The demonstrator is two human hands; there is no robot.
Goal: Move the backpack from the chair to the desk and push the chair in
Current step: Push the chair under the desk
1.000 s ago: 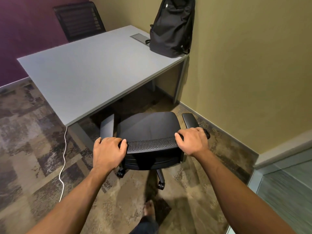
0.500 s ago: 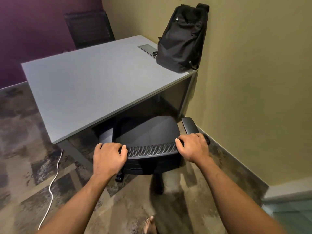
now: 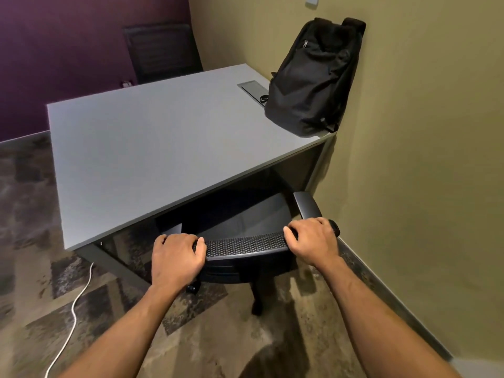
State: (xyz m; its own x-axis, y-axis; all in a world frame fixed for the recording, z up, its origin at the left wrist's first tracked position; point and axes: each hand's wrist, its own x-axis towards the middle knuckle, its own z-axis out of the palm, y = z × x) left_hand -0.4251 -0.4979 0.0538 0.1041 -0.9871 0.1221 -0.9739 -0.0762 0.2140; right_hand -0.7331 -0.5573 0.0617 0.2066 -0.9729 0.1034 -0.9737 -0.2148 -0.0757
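Backpack (image 3: 313,80) already on desk (image 3: 163,148) at 1 o'clock, propped vs wall so it stays upright. Left hand (image 3: 176,259) & right hand (image 3: 311,242) wrapped tight over chair (image 3: 245,242) backrest ends, prob. for a straight push; seat partly under desk.

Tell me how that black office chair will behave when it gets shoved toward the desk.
The chair probably rolls easily: a caster shows beneath it. On the carpet it may drag or veer. Both hands grip the mesh backrest top, so it might swivel.
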